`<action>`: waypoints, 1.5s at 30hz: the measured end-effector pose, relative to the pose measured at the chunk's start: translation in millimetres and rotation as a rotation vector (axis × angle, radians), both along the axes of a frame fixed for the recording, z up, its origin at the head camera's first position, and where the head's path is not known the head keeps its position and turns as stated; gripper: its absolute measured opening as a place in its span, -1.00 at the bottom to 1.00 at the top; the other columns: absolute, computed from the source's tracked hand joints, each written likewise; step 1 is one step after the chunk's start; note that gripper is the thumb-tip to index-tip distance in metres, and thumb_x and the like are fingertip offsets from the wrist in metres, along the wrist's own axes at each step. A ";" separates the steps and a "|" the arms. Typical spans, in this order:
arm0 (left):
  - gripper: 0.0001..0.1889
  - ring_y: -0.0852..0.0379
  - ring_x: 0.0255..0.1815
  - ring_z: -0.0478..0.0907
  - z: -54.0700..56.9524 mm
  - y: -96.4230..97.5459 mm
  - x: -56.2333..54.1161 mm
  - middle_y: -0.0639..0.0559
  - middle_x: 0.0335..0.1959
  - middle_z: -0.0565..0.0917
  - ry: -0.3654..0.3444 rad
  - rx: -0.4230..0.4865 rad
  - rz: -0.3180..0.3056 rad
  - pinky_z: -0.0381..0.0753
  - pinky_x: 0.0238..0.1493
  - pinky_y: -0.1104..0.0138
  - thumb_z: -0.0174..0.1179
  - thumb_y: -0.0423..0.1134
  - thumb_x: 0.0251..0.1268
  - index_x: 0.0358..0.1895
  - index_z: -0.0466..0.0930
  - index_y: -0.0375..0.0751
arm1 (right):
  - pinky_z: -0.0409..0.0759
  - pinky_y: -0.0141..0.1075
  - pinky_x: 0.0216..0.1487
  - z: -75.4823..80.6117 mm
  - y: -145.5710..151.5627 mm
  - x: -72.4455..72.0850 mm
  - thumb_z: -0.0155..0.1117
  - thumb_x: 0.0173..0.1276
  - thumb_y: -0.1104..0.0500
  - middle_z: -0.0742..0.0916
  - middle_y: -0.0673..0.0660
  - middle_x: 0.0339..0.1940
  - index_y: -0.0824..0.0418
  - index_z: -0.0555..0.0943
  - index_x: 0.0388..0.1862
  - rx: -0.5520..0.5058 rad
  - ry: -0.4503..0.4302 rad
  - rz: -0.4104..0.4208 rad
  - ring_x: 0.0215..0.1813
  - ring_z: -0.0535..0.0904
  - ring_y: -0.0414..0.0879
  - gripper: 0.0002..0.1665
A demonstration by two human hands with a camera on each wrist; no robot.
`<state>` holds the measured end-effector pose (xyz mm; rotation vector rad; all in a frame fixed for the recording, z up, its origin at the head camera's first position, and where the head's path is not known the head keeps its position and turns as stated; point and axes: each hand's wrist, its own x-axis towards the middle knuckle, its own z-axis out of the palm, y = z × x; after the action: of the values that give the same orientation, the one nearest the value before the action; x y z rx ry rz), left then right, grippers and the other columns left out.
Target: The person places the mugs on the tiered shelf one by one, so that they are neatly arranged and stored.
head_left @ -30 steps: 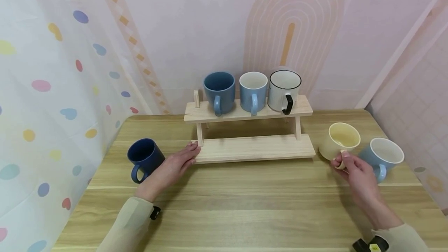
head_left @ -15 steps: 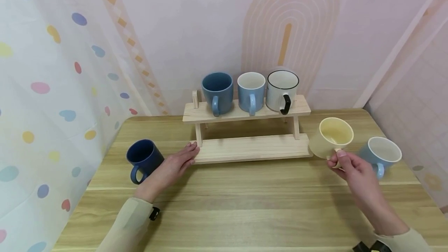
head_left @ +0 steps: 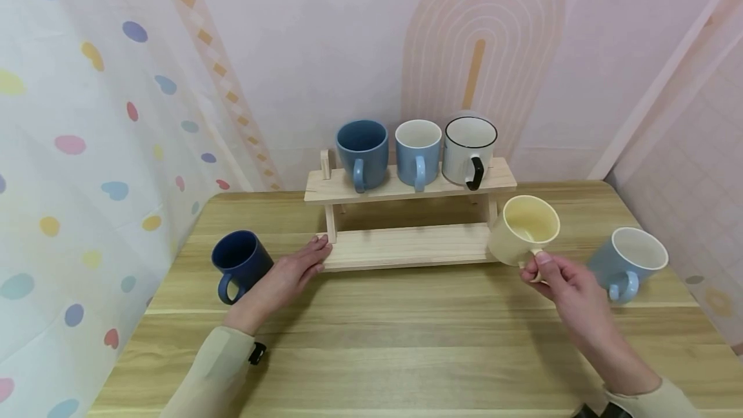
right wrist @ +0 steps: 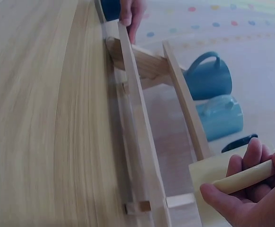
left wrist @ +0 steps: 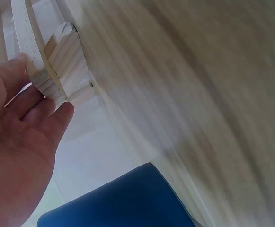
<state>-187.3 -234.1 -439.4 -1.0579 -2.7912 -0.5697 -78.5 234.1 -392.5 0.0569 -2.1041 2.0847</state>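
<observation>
My right hand [head_left: 571, 289] pinches the handle of a pale yellow mug [head_left: 509, 242] between thumb and fingers. The upright mug overlaps the right end of the lower board of a two-tier wooden shelf rack [head_left: 406, 247]. In the right wrist view, thumb and fingers close round its handle [right wrist: 246, 178]. My left hand [head_left: 290, 279] grips the left end of that lower board, its fingers [left wrist: 60, 118] at the board's end in the left wrist view. A dark blue mug [head_left: 246, 263] stands beside the left wrist. Right of my right hand is a light blue mug [head_left: 627, 263].
On the upper board stand a blue mug [head_left: 364, 153], a light blue mug with a white inside [head_left: 415, 163] and a white mug with a black rim and handle [head_left: 464, 163]. A patterned cloth [head_left: 325, 50] hangs behind the wooden table [head_left: 406, 353].
My right hand has carried the yellow mug leftward from beside the light blue mug to the right end of the lower board. The left hand has stayed at the rack's left end.
</observation>
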 end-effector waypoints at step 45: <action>-0.54 -0.23 0.50 0.37 0.2 0.6 0.7 -0.27 0.50 0.42 -0.006 0.001 0.008 0.47 0.36 -0.07 0.21 -0.40 0.51 0.41 0.50 -0.38 | 0.70 -0.35 0.07 -0.8 -69.8 -31.4 0.01 0.72 0.15 0.70 0.15 -0.24 0.54 0.59 -0.13 0.118 -0.142 0.102 -0.14 0.66 -0.21 -0.57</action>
<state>-186.6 -233.5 -439.1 -1.0469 -2.7989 -0.5739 -110.0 164.3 -393.2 0.0332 -2.3541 2.0748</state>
